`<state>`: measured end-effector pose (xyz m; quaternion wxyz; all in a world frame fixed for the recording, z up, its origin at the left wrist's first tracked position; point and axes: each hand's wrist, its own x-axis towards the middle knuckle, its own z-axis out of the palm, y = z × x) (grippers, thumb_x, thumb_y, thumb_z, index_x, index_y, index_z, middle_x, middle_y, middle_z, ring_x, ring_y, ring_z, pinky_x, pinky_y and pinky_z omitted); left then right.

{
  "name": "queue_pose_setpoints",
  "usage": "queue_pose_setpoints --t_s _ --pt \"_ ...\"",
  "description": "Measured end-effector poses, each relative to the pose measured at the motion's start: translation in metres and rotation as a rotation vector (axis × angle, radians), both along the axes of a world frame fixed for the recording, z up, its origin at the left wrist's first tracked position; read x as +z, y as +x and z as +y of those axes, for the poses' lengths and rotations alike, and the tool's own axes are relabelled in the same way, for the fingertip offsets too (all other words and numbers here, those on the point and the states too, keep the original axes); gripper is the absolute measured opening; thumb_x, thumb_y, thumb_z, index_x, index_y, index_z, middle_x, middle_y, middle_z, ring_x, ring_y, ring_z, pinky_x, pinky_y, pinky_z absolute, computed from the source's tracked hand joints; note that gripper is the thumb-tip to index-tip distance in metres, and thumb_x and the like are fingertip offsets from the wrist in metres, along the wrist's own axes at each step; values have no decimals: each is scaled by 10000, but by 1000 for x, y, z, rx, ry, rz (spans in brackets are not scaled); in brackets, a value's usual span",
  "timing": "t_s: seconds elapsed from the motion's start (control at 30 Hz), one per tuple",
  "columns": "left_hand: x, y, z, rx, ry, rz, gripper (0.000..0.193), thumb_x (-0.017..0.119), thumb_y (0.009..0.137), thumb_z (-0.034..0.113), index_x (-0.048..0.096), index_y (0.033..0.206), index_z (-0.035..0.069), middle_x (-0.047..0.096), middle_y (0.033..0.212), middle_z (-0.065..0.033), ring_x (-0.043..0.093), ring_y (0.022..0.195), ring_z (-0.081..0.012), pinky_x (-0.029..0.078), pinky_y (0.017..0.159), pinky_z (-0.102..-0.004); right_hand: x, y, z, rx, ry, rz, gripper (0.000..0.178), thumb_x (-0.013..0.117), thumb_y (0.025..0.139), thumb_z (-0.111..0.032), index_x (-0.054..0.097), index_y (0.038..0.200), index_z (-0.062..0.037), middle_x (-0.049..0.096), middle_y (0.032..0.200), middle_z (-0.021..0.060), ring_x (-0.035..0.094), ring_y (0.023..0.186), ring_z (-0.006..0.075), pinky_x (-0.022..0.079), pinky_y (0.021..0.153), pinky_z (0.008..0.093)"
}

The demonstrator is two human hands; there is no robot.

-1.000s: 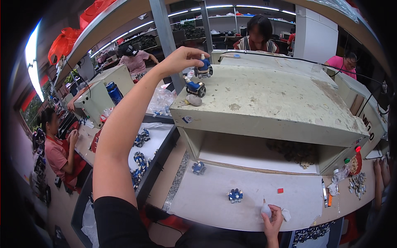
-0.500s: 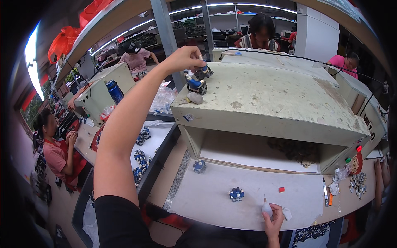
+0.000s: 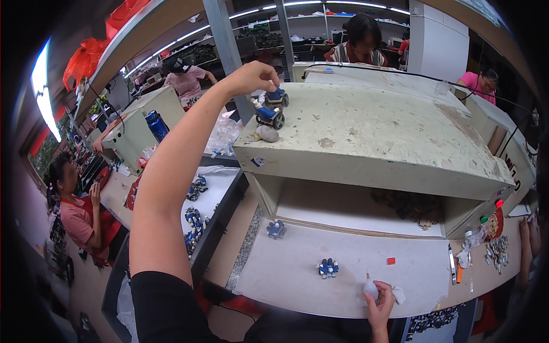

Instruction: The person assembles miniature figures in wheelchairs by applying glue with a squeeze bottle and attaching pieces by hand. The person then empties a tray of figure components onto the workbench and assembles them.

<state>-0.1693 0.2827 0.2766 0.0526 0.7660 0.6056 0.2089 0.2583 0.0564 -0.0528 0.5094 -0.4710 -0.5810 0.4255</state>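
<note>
My left hand (image 3: 256,79) reaches out over the top of the pale cabinet, its fingers closed at the top of a blue wheeled toy (image 3: 277,97) that stands near the far left corner. Just nearer is a second blue and white toy (image 3: 267,116) with black wheels. Low at the front of the worktop, my right hand (image 3: 379,303) grips a pale grey squeeze bulb (image 3: 370,288) with its thin tip pointing up. Left of it on the white sheet lies a small blue and white toy piece (image 3: 327,268); a similar piece (image 3: 275,230) lies further left.
The cabinet (image 3: 366,154) has an open bay holding a dark heap. A grey rounded lump (image 3: 267,134) sits on its top. Beside my left arm stands a black tray (image 3: 220,220) of blue parts. A red block (image 3: 391,261) and white wad (image 3: 399,295) lie rightward. Several people sit around.
My left hand has lowered the blue toy onto the cabinet top, beside the other one, and it now stands upright. My right hand has hardly moved and keeps the squeeze bulb.
</note>
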Motion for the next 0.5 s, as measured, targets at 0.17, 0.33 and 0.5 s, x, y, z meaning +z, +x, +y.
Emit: queue_pose_setpoints --t_s 0.17,0.33,0.5 --pt "3 0 -4 -114 -76 -44 155 557 750 9 590 902 13 602 866 -44 543 841 -129 416 798 -271 0 3 1 50 -23 -8 333 616 716 15 472 1015 31 539 883 82 520 820 132 400 752 240" --pt "7 5 -7 -83 -108 8 191 514 775 -20 562 957 15 587 952 -31 522 884 -106 406 811 -268 -4 4 4 50 -22 -19 336 612 716 20 472 1021 28 539 882 83 521 821 139 398 757 243" --pt "13 13 -32 -86 91 -51 194 508 838 94 565 1016 43 588 995 -39 529 953 -129 397 867 -276 -2 3 5 67 -13 -16 337 614 718 9 472 1024 26 538 880 81 521 818 141 397 759 247"
